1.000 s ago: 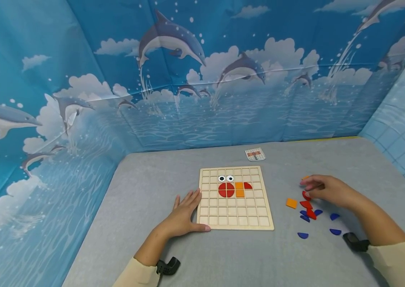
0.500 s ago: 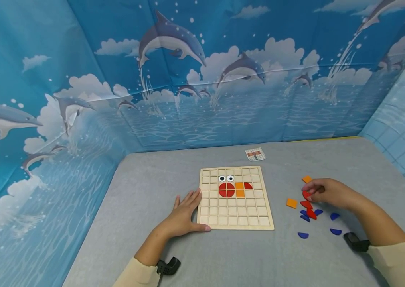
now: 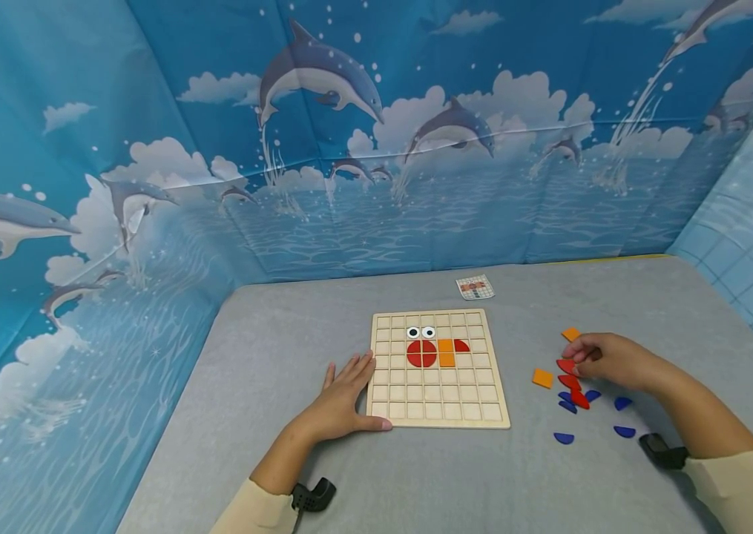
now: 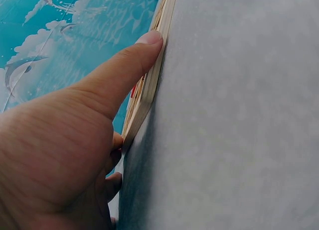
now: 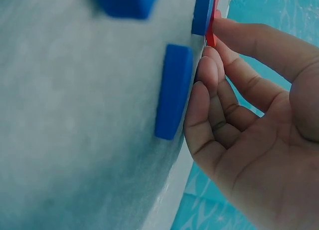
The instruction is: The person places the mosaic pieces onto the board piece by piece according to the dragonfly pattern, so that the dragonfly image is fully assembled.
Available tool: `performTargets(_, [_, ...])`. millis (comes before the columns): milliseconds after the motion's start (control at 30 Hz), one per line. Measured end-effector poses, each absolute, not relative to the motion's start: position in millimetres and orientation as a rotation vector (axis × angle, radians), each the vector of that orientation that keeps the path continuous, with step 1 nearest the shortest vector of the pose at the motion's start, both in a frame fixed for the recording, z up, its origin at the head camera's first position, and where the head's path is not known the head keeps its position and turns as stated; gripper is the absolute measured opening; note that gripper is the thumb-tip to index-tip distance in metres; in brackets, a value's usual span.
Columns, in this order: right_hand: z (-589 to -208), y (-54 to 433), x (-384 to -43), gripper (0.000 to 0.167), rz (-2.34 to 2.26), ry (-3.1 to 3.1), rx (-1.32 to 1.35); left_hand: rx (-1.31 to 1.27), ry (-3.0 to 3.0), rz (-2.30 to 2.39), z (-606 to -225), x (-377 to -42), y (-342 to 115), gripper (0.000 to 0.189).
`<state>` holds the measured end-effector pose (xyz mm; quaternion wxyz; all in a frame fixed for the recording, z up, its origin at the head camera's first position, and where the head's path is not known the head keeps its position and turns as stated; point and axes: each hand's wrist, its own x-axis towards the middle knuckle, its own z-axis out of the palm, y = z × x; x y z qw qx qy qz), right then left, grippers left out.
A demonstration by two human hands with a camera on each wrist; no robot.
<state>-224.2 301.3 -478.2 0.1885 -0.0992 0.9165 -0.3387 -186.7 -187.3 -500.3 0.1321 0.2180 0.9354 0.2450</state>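
Observation:
My left hand (image 3: 341,402) lies with straight fingers along the left side of a wooden grid board (image 3: 409,411), its thumb on the front edge. The left wrist view has that thumb (image 4: 124,65) along the board's rim. In the grid are two eye pieces (image 3: 428,333), red quarter circles (image 3: 414,360) forming a disc, orange squares (image 3: 446,360) and one more red quarter (image 3: 461,346). To the right, my right hand (image 3: 616,361) pinches a red quarter-circle piece (image 3: 564,366) between thumb and fingers, close over the table. Its remaining fingers curl in the right wrist view.
More red pieces (image 3: 569,382) lie just in front of the right hand, among blue half-round pieces (image 3: 564,438). Loose orange squares (image 3: 541,378) lie nearby. A small pattern card (image 3: 475,287) sits behind the board. A dolphin-print curtain (image 3: 376,230) borders the grey table (image 3: 283,334).
My right hand has lowered slightly toward me, uncovering the rear orange square, and its fingers have closed on the red quarter circle, which has turned. My left hand and the board stay put.

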Motion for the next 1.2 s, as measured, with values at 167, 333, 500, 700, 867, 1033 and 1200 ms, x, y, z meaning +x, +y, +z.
performTargets(167, [-477,299,-223,0.022,-0.931,2.587,-0.278,0.630,2.718,0.706,-502,-188,-187,0.119])
performTargets(333, [-474,298,-220,0.020,-0.978,2.582,-0.293,0.626,2.730,0.685,-505,-189,-187,0.119])
performTargets(500, [-472,297,-218,0.017,-0.989,2.589,-0.265,0.627,2.728,0.686,-505,-189,-187,0.119])
performTargets(700, [-467,292,-219,0.020,-1.006,2.619,-0.232,0.626,2.727,0.689,-504,-189,-187,0.119])
performTargets(867, [-464,280,-219,0.028,-1.063,2.582,-0.209,0.629,2.728,0.690,-505,-189,-188,0.118])
performTargets(1033, [-461,267,-221,0.030,-1.132,2.569,-0.223,0.637,2.730,0.687,-506,-189,-188,0.118])
performTargets(1200, [-459,252,-224,0.027,-1.191,2.514,-0.195,0.633,2.727,0.695,-505,-189,-188,0.118])
